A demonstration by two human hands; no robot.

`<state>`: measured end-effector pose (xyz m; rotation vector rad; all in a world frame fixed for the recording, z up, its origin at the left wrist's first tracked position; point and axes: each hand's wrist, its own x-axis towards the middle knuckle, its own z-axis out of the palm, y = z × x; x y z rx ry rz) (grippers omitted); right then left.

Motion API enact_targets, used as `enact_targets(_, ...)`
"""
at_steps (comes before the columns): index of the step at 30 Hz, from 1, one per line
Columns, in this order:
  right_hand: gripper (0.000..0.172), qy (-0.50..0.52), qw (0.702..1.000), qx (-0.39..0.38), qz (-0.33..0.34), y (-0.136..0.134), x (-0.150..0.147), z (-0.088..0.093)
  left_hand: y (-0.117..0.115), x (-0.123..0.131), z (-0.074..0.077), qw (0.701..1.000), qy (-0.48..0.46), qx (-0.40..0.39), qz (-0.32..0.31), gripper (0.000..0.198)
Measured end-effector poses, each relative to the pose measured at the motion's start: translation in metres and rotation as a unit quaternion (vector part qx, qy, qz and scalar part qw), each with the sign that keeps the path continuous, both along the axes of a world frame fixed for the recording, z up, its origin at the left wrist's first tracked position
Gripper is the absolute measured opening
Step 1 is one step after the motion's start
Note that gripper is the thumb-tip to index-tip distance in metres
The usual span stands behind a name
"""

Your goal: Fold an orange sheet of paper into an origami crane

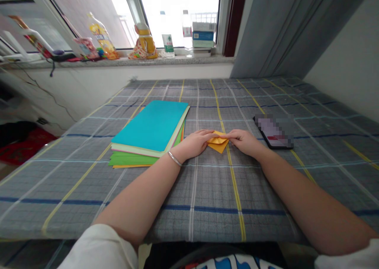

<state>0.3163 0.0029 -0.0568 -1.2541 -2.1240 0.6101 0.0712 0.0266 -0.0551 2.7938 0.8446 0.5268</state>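
Observation:
A small piece of folded orange paper (218,145) lies on the plaid cloth, its lower corner pointing toward me and a raised fold across its upper part. From the left, my left hand (197,143) holds the paper's edge, its fingers close together along the upper side. At the opposite edge, my right hand (243,141) pinches the paper between thumb and forefinger. The two hands' fingertips nearly meet over the fold, and part of the paper is hidden under them.
Left of my hands is a stack of coloured paper (152,126), blue on top. A phone (274,132) lies to the right. Beyond the cloth-covered surface (207,182), the windowsill (177,61) holds bottles, a tube and stacked boxes (203,36). A grey curtain (275,32) hangs at right.

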Motion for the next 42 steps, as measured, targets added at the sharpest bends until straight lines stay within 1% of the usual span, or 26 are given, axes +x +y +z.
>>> enact_targets(2,0.039,0.001,1.000,-0.001,0.018,-0.001,0.000,0.002,-0.001,-0.001,0.002,1.000,0.015,-0.002,-0.004,0.049)
enact_targets(5,0.040,-0.013,1.000,-0.016,0.010,-0.003,-0.001,0.005,-0.003,-0.002,0.005,0.999,0.040,-0.002,-0.009,0.053)
enact_targets(7,0.036,-0.026,0.999,-0.028,-0.006,-0.004,-0.002,0.006,-0.004,-0.002,0.007,0.999,0.054,-0.006,-0.008,0.056)
enact_targets(9,0.027,-0.040,0.998,-0.039,-0.016,-0.005,-0.004,0.007,-0.005,-0.001,0.008,0.998,0.061,-0.018,-0.005,0.057)
enact_targets(11,0.023,-0.052,0.997,-0.051,-0.030,-0.006,-0.007,0.006,-0.004,-0.001,0.009,0.997,0.063,-0.033,-0.007,0.055)
enact_targets(14,0.023,-0.068,0.994,-0.063,-0.063,-0.007,-0.013,0.004,-0.002,-0.001,0.010,0.997,0.058,-0.049,-0.016,0.047)
enact_targets(18,0.030,-0.091,0.991,-0.061,-0.078,-0.008,-0.018,0.003,-0.001,-0.001,0.009,0.998,0.044,-0.052,-0.013,0.040)
enact_targets(22,0.039,-0.105,0.991,-0.046,-0.069,-0.008,-0.020,0.003,-0.001,0.001,0.005,0.998,0.028,-0.049,-0.008,0.043)
enact_targets(25,0.053,-0.131,0.989,-0.014,-0.060,-0.010,-0.021,0.002,-0.003,0.002,0.005,0.999,0.017,-0.047,0.021,0.047)
enact_targets(27,0.058,-0.158,0.986,-0.006,-0.057,-0.011,-0.022,0.003,-0.004,0.004,0.005,0.998,0.021,-0.046,0.040,0.048)
enact_targets(31,0.061,-0.198,0.978,-0.004,-0.066,-0.016,-0.027,0.009,-0.005,0.005,0.005,0.998,0.027,-0.037,0.035,0.046)
enact_targets(35,0.065,-0.225,0.970,0.006,-0.089,-0.021,-0.034,0.014,-0.006,0.007,0.005,0.999,0.023,-0.024,0.031,0.045)
enact_targets(42,0.069,-0.252,0.962,0.015,-0.104,-0.023,-0.038,0.014,-0.011,0.009,0.006,0.999,0.022,-0.007,0.042,0.041)
